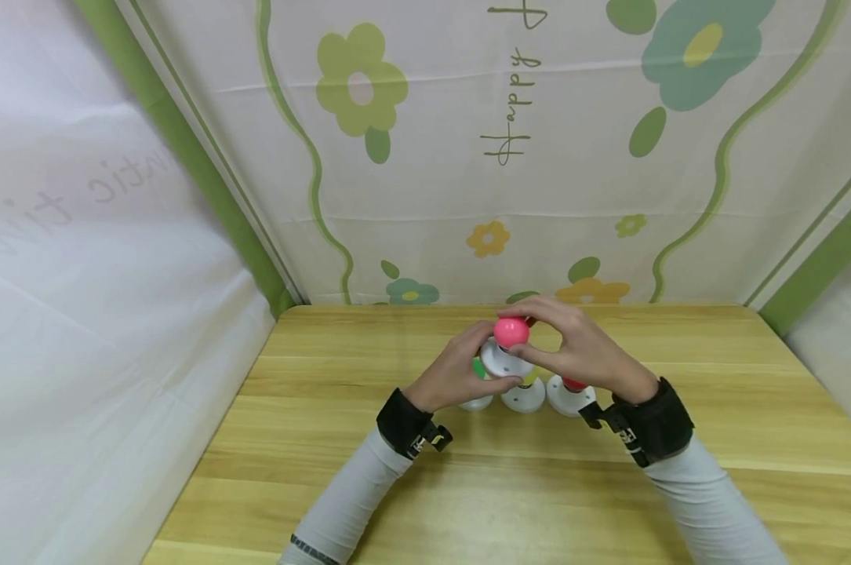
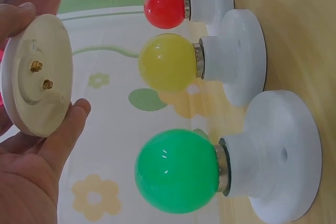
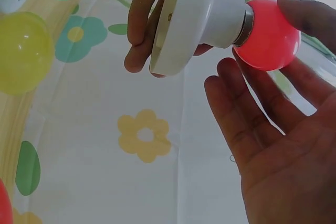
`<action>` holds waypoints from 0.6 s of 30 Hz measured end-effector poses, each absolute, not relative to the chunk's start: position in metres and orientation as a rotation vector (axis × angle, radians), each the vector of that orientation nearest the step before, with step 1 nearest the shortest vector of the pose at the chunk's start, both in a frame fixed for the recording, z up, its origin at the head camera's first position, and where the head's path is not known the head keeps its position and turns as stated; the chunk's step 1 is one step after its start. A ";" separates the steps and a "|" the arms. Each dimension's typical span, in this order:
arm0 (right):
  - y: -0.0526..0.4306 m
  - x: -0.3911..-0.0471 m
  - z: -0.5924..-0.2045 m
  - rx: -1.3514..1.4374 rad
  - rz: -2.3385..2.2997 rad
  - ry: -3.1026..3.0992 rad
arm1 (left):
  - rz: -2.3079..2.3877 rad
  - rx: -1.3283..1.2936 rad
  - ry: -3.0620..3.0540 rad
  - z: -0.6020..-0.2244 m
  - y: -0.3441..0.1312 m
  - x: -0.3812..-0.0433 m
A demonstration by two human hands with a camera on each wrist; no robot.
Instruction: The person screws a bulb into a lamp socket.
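Above the wooden table, my left hand [image 1: 456,370] grips a round white lamp holder [image 1: 499,362] by its rim. A pink light bulb [image 3: 270,35] sits in that holder's socket, with a bit of its metal collar showing. My right hand [image 1: 586,347] pinches the pink bulb between thumb and fingers. In the left wrist view the holder's underside [image 2: 50,95] faces the camera, showing two brass screws. From the right wrist, the holder appears tilted, its bulb pointing toward the right palm [image 3: 294,166].
Beneath the hands, a green bulb [image 2: 176,171], a yellow bulb [image 2: 168,62] and a red bulb [image 2: 165,8] stand in a row, each in a white holder on the table [image 1: 467,502]. A flower-printed cloth [image 1: 425,180] hangs behind the table's far edge.
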State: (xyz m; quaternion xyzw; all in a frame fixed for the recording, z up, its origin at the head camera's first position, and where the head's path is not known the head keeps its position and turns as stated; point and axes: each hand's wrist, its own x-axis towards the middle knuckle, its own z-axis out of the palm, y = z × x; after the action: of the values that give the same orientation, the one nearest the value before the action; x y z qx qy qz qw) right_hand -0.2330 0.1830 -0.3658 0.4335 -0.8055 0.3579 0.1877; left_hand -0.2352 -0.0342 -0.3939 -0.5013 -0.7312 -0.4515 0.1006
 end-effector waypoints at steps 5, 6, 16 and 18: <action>0.180 -0.236 -0.368 1.183 0.983 -2.272 | -1.320 -1.476 -2.163 -0.393 -0.034 -0.234; 0.179 -0.237 -0.369 1.172 0.982 -2.278 | -1.315 -1.471 -2.168 -0.393 -0.034 -0.234; 0.175 -0.236 -0.374 1.019 0.944 -2.418 | -1.309 -1.462 -2.195 -0.392 -0.035 -0.232; 0.175 -0.235 -0.374 1.016 0.981 -2.433 | -1.315 -1.449 -2.208 -0.392 -0.035 -0.232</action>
State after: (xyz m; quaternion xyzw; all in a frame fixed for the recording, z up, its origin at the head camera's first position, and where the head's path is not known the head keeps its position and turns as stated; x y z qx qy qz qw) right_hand -0.2354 0.1745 -0.3738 0.3562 -0.8533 0.3439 0.1635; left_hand -0.2317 -0.0351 -0.3919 -0.4889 -0.7450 -0.4436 0.0957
